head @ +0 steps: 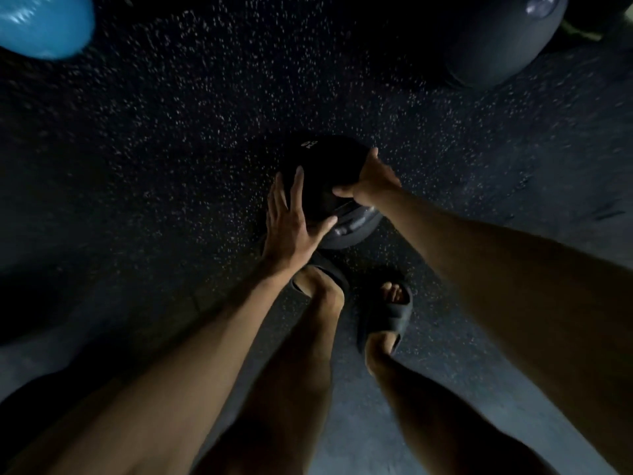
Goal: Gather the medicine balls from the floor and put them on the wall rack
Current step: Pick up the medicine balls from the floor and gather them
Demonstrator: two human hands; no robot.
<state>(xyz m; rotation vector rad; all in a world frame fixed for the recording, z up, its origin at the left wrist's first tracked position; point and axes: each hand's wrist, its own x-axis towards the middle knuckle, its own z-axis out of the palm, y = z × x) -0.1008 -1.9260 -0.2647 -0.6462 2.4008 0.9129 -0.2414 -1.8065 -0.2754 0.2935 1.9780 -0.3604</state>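
On the floor just ahead of my sandals sits the black ball. My left hand presses its left side, fingers straight and spread. My right hand seems curled round its right side. A blue ball lies well apart.

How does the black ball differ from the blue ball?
The black ball looks dull; the blue ball is bright and glossy. The left hand and right hand hold the black ball; nothing touches the blue ball. The black ball sits mid-frame; the blue ball is cropped at the corner. Both are round.
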